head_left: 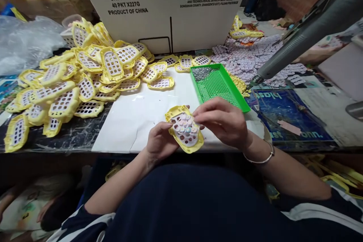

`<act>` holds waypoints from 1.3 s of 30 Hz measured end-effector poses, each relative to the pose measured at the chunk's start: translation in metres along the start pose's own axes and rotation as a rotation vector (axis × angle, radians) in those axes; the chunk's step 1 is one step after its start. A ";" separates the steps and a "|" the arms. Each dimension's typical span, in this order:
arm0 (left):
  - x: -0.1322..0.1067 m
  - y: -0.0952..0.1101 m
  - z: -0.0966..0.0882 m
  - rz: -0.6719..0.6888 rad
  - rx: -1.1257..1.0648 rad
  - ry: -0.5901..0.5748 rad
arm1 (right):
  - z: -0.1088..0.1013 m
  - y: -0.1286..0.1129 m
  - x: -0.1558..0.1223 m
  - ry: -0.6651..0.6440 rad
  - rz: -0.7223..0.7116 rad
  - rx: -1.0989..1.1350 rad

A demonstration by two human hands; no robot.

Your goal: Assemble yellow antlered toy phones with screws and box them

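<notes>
1. Left grip (160,141) is clasping the yellow keypad shell (185,132) from below, fingers wrapped on its lower left rim, holding it just above the counter (70,136) edge, over the lap.
2. Right grip (224,121) is pinching the same shell at its upper right edge, fingertips curled down. Anything tiny between them is too hidden to tell.
3. Shell is carrying pastel buttons (184,126) in its holes.
4. Handling, judging by looks: light, thin stiff plastic, probably flexing a bit. Buttons are looking soft and likely popping out if pushed. Best holding it by the solid outer rim, not the perforated face.
5. Green tray (236,87) is sitting just beyond the right grip, with a heap of small metal screws (202,72) in its far corner and the rest of the mesh floor showing bare.
6. Cardboard box (159,7) is standing behind, contents not showing.
7. Loose pile of empty yellow shells (85,72) is spreading across the left counter, and white button mats (249,60) are lying far right.
</notes>
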State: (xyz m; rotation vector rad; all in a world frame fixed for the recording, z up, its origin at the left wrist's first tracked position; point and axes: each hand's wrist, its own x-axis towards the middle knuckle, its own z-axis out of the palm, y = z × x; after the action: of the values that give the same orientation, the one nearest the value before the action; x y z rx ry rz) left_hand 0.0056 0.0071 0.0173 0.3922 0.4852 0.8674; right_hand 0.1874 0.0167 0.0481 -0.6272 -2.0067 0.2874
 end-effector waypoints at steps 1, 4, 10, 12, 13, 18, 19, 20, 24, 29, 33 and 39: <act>0.000 0.001 0.000 0.008 -0.013 0.000 | 0.000 0.001 -0.004 0.023 -0.058 0.012; 0.000 0.004 0.001 0.031 -0.022 -0.005 | 0.002 0.004 -0.011 0.097 -0.119 0.023; 0.001 0.004 -0.001 0.057 0.019 0.041 | 0.002 0.008 -0.019 0.164 -0.073 -0.066; 0.001 0.004 -0.002 0.060 0.034 0.035 | 0.002 0.009 -0.022 0.164 -0.037 -0.081; 0.001 0.003 -0.002 0.061 0.041 0.027 | 0.002 0.010 -0.022 0.159 -0.026 -0.084; 0.002 0.001 -0.002 0.065 0.052 0.038 | 0.004 0.011 -0.024 0.137 -0.052 -0.081; 0.003 0.001 -0.002 0.065 0.051 0.045 | 0.004 0.011 -0.024 0.142 -0.061 -0.085; 0.003 0.000 -0.002 0.067 0.050 0.049 | 0.004 0.011 -0.023 0.144 -0.071 -0.093; 0.003 0.000 0.000 0.075 0.063 0.021 | 0.003 0.008 -0.024 0.145 -0.088 -0.140; 0.002 -0.004 0.002 0.164 0.118 -0.026 | 0.013 -0.002 -0.026 0.203 0.148 -0.120; 0.002 -0.010 0.001 0.283 0.161 -0.012 | 0.030 -0.013 -0.026 0.338 0.569 0.267; 0.002 -0.014 0.006 0.331 0.230 0.010 | 0.042 -0.018 -0.021 0.373 0.847 0.466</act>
State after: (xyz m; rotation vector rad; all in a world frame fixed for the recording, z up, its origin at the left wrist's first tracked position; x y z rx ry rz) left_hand 0.0184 -0.0007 0.0143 0.6934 0.5395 1.1376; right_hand 0.1536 -0.0069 0.0198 -1.0997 -1.1663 1.0238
